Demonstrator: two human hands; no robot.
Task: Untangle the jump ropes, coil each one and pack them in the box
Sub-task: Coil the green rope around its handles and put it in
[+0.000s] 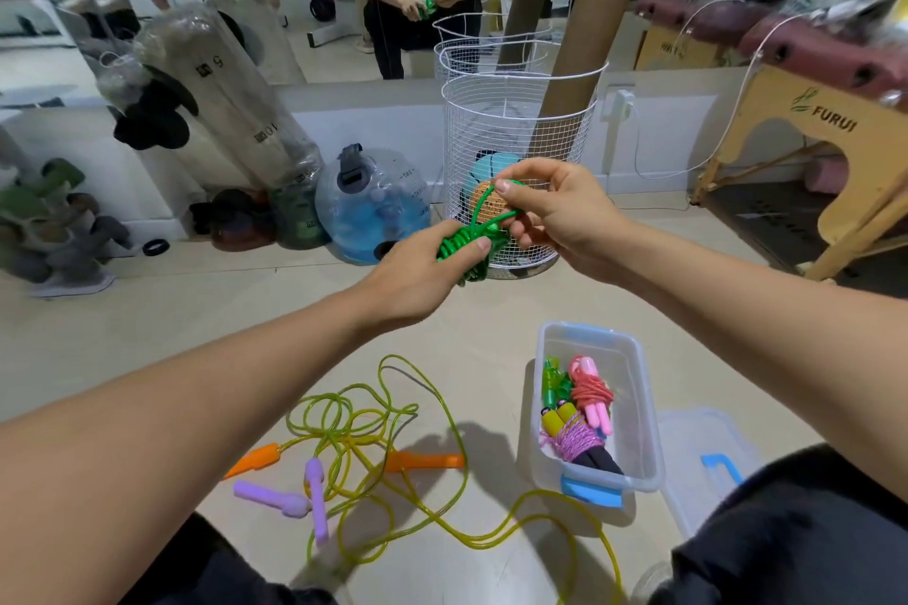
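Observation:
My left hand [422, 268] grips a coiled green jump rope [464, 243] held up in front of me. My right hand [555, 206] pinches the loose end of that green rope in a loop above the coil. On the floor below lies a tangled yellow-green rope [373, 437] with orange handles [425, 461], and two purple handles [314, 496] rest in the tangle. A clear plastic box [638, 388] at the right holds coiled ropes: a pink one [592, 391], a purple one [575, 437] and a green handle.
A white wire basket [516, 133] with cardboard tubes and balls stands behind my hands. The box lid [707, 457] lies right of the box. A blue water jug [373, 206] and dumbbells sit at the left wall. A wooden bench stands at right. A mirror shows a person.

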